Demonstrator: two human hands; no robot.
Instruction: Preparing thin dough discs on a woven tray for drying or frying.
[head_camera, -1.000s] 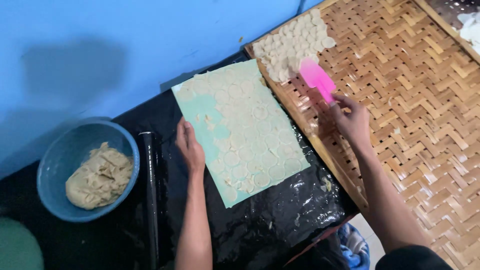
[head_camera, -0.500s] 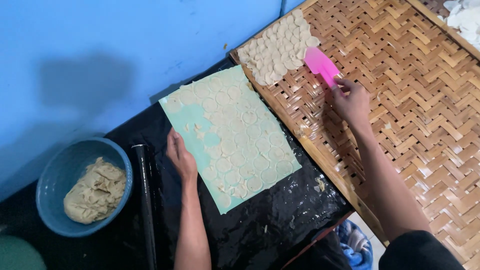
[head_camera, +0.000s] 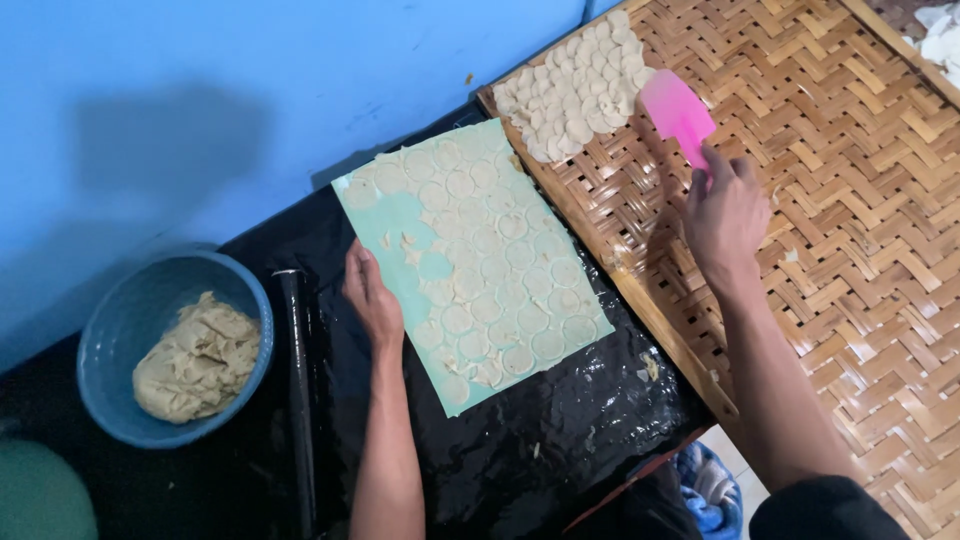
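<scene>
The left hand lies flat and empty on the pale green mat of cut dough rounds, pinning it to the black worktop, while the right hand grips a pink scraper over the woven tray, beside the laid-out rounds.

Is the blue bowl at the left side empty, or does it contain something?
Not empty: the blue bowl holds a lump of beige dough covering the right part of its bottom; the left part is bare.
</scene>
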